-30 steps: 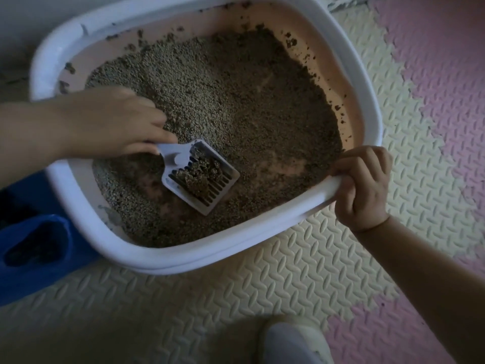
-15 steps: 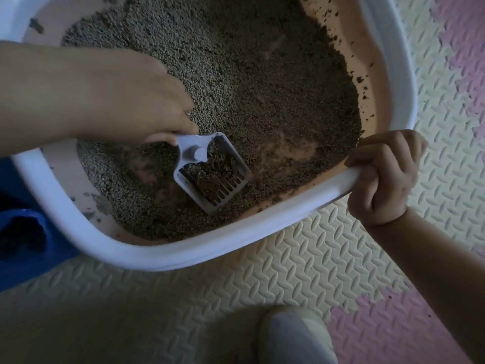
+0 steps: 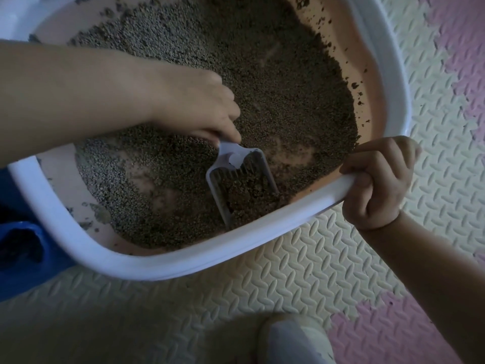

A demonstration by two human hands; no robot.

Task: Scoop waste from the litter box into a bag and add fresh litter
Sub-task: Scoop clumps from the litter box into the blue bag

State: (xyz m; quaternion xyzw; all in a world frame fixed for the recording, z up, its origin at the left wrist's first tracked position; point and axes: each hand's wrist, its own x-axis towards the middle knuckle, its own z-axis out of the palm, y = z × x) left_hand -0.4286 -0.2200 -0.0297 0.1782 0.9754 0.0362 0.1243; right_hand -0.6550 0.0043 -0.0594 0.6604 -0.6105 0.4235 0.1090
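Cream and pink foam mats [image 3: 328, 258] carry the litter box [image 3: 157, 266]. Left hand [image 3: 194, 106] grips the scoop [image 3: 236, 164], loaded with clumps [image 3: 245, 193], at the box's 5 o'clock; right hand [image 3: 378, 179] clutches the rim [image 3: 309, 199] at 3 o'clock.

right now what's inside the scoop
Dark clumped litter fills the scoop toward its front; bare slats show near the handle. Its front edge is buried in the litter box, and the left hand covers the handle.
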